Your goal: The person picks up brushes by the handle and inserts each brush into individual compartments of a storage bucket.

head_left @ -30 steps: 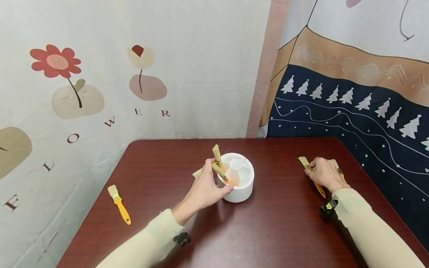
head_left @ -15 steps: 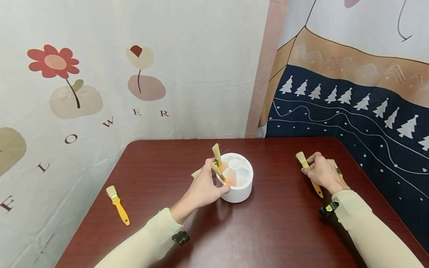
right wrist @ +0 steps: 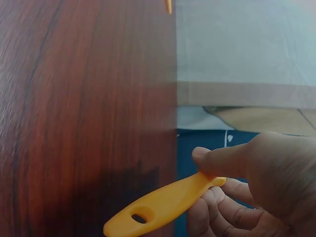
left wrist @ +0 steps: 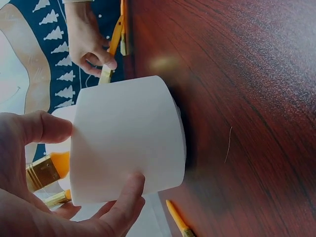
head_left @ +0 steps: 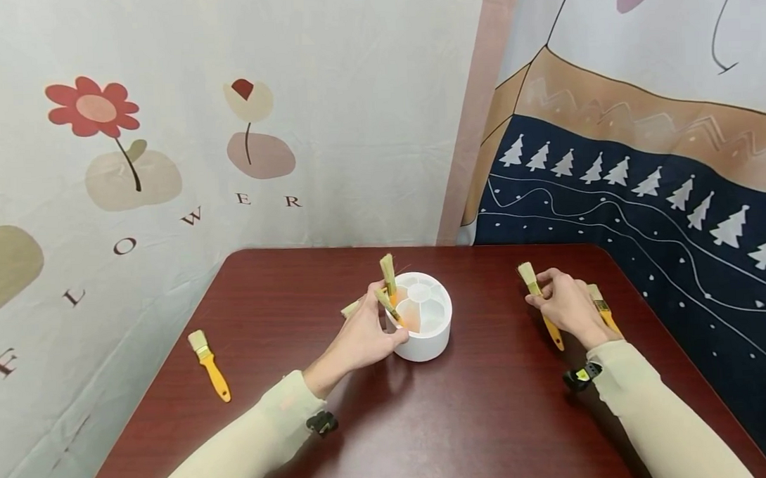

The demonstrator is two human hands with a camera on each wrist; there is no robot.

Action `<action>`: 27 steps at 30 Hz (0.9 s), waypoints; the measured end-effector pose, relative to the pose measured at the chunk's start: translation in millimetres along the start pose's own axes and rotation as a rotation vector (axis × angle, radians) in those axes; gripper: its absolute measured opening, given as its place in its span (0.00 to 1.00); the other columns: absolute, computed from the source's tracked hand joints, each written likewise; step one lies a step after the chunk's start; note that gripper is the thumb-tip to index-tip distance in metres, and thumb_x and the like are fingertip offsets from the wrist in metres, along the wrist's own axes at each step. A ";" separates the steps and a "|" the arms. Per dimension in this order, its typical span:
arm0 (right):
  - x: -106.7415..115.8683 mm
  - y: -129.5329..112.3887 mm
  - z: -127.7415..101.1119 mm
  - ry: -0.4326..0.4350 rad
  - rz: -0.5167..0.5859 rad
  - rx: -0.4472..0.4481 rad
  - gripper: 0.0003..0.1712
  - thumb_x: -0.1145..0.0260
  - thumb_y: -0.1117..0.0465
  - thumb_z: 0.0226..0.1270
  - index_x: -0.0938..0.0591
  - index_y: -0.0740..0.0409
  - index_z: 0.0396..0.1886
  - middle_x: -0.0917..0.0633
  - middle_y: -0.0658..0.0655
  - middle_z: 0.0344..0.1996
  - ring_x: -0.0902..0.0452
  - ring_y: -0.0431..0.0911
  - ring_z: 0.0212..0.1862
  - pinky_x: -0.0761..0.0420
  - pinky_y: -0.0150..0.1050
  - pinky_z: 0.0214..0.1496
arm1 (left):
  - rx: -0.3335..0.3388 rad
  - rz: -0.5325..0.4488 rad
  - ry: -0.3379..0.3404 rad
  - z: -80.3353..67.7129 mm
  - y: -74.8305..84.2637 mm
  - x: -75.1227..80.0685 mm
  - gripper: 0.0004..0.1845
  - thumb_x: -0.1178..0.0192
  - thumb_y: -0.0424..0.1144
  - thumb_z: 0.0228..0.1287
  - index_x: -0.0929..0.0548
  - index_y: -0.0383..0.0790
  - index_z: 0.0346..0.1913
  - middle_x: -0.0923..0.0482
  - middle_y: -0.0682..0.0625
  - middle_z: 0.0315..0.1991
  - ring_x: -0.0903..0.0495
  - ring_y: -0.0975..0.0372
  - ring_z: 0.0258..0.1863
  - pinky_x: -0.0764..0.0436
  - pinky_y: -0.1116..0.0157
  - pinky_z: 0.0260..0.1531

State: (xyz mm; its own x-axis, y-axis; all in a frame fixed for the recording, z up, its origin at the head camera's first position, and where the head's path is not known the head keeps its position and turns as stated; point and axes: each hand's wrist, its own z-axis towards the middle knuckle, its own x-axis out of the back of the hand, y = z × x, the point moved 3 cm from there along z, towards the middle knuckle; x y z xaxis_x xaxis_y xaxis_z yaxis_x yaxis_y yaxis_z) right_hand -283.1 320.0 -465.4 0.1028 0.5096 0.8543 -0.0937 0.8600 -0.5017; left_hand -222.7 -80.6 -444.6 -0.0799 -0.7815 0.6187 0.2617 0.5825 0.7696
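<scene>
A white round holder (head_left: 429, 346) with a divided top stands on the table, and my left hand (head_left: 360, 344) grips its left side. In the left wrist view, the thumb is at the holder's rim and the fingers lie along its wall (left wrist: 128, 138). Two brushes, one upright (head_left: 387, 267) and one leaning (head_left: 387, 304), stand bristles up in compartments on that side. Over at the right, my right hand (head_left: 565, 306) pinches a flat paintbrush (head_left: 553, 331), bristles pointing away. Its yellow handle (right wrist: 168, 205) shows a hanging hole in the right wrist view.
Another paintbrush (head_left: 604, 312) lies right of my right hand, partly hidden by it. One more brush (head_left: 211, 368) lies at the table's left. Bristles of a further brush (head_left: 350, 309) show behind my left hand. Printed cloth (head_left: 366, 127) hangs behind the dark red table (head_left: 484, 418).
My right hand has shifted slightly left and away from the brush lying at the right, carrying the pinched paintbrush with it. My left hand keeps its grip on the holder, nearly unmoved.
</scene>
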 end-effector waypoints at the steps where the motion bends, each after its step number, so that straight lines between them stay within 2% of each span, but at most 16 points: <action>1: 0.2 -2.1 -0.3 0.002 0.000 0.005 0.32 0.20 0.58 0.80 0.18 0.75 0.71 0.07 0.69 0.44 0.14 0.60 0.44 0.19 0.43 0.43 | -0.001 0.001 -0.001 0.2 0.1 0.2 0.47 0.21 0.37 0.59 0.28 0.42 0.82 0.12 0.41 0.66 0.08 0.49 0.62 0.13 0.50 0.60; 6: 1.4 -14.4 -1.8 0.002 0.016 0.027 0.29 0.20 0.58 0.80 0.16 0.74 0.68 0.08 0.71 0.48 0.14 0.61 0.47 0.16 0.43 0.43 | 0.008 0.007 -0.010 0.4 0.0 0.1 0.46 0.22 0.37 0.59 0.27 0.43 0.81 0.12 0.41 0.65 0.08 0.49 0.62 0.13 0.50 0.60; 11: 3.2 -27.4 -2.6 0.017 0.040 0.056 0.25 0.20 0.59 0.80 0.15 0.72 0.64 0.08 0.70 0.47 0.14 0.58 0.43 0.17 0.38 0.38 | 0.010 0.008 -0.018 2.0 0.1 -0.3 0.45 0.25 0.36 0.61 0.28 0.42 0.83 0.11 0.40 0.67 0.09 0.47 0.64 0.12 0.45 0.65; 15: 5.0 -37.3 -4.7 0.033 0.063 0.082 0.23 0.19 0.60 0.79 0.15 0.70 0.62 0.09 0.69 0.45 0.14 0.56 0.41 0.17 0.38 0.35 | 0.022 -0.014 -0.028 2.7 -0.7 -1.3 0.49 0.27 0.37 0.64 0.33 0.39 0.88 0.12 0.38 0.72 0.10 0.45 0.70 0.15 0.42 0.74; 18: 5.9 -44.2 -7.0 0.048 0.067 0.105 0.23 0.18 0.59 0.78 0.14 0.70 0.61 0.09 0.68 0.44 0.14 0.54 0.40 0.17 0.40 0.37 | 0.027 -0.020 -0.023 1.3 -2.2 -2.2 0.53 0.28 0.37 0.65 0.37 0.38 0.92 0.15 0.38 0.76 0.11 0.44 0.72 0.16 0.41 0.76; 23: 7.9 -55.6 -10.9 0.058 0.072 0.137 0.23 0.17 0.58 0.77 0.14 0.67 0.60 0.09 0.66 0.43 0.15 0.51 0.39 0.18 0.41 0.38 | 0.004 -0.007 0.016 -3.8 -2.4 -5.2 0.54 0.22 0.39 0.62 0.37 0.38 0.90 0.21 0.40 0.83 0.12 0.45 0.72 0.15 0.41 0.74; 27: 10.8 -67.1 -14.9 0.060 0.091 0.152 0.22 0.16 0.57 0.77 0.14 0.65 0.60 0.10 0.64 0.43 0.16 0.50 0.39 0.19 0.38 0.37 | 0.007 0.003 0.054 -5.7 0.5 -9.5 0.55 0.14 0.47 0.60 0.34 0.37 0.85 0.21 0.41 0.79 0.16 0.46 0.72 0.17 0.44 0.76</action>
State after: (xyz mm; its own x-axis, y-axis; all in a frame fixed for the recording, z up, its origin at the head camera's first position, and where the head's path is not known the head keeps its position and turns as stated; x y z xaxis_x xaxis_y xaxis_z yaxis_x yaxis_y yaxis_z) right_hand -260.9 268.3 -424.6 0.1452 0.5894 0.7947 -0.2537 0.7985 -0.5459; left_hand -216.4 -74.1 -451.0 -0.0274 -0.7907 0.6116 0.2551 0.5860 0.7691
